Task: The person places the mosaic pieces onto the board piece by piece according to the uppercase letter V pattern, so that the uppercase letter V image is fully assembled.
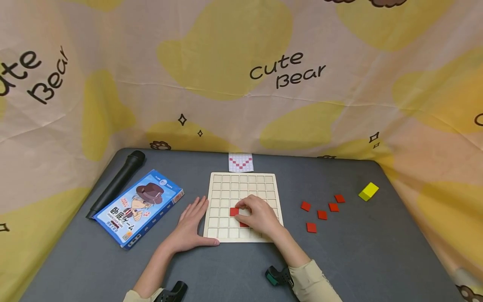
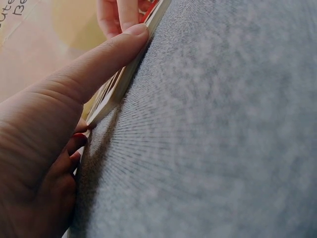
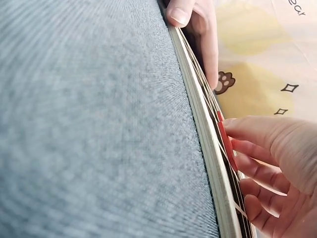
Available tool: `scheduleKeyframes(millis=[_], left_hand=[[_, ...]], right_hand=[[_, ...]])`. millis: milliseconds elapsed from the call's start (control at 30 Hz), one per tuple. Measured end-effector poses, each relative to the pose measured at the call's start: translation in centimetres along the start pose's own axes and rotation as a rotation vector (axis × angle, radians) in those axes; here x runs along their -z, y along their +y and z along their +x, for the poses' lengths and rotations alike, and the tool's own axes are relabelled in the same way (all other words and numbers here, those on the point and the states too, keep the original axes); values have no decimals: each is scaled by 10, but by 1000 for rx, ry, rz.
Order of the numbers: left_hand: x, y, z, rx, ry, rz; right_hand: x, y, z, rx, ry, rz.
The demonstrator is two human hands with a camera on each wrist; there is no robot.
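A pale wooden grid board (image 1: 222, 235) lies on the grey table in the head view. My left hand (image 1: 192, 228) is spread at its left side, straight fingers along the edge and thumb against the front-left corner. Over the middle of the board is my right hand (image 1: 260, 216), thumb and index finger pinching a red square tile (image 1: 234, 212) at the grid. A second red tile (image 1: 244, 225) sits diagonally nearer me, partly covered by that hand. In the right wrist view, red tile (image 3: 228, 146) shows beside the thumb and curled fingers.
Several loose red tiles (image 1: 322, 215) lie right of the board, with a yellow block (image 1: 368, 191) farther right. A pattern card (image 1: 241, 162) with a pink V of squares lies behind the board. At left are a blue game box (image 1: 139, 209) and a black microphone (image 1: 117, 182).
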State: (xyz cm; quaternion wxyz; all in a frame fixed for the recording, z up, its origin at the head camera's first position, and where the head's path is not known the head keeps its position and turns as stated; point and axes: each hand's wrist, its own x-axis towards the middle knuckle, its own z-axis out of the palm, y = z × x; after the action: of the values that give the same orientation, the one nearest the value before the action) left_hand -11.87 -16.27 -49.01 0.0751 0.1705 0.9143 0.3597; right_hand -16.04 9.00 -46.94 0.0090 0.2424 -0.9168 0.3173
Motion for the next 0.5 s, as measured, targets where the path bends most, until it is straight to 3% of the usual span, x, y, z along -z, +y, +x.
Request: scheduleKeyframes(millis=[233, 367, 500], left_hand=[[0, 0, 0, 6, -6, 3], [-1, -1, 1, 17, -12, 4], [-1, 0, 2, 26, -15, 2]], right_hand=[[2, 4, -4, 19, 6, 64], [10, 12, -9, 21, 47, 137], [21, 25, -16, 8, 106, 142]])
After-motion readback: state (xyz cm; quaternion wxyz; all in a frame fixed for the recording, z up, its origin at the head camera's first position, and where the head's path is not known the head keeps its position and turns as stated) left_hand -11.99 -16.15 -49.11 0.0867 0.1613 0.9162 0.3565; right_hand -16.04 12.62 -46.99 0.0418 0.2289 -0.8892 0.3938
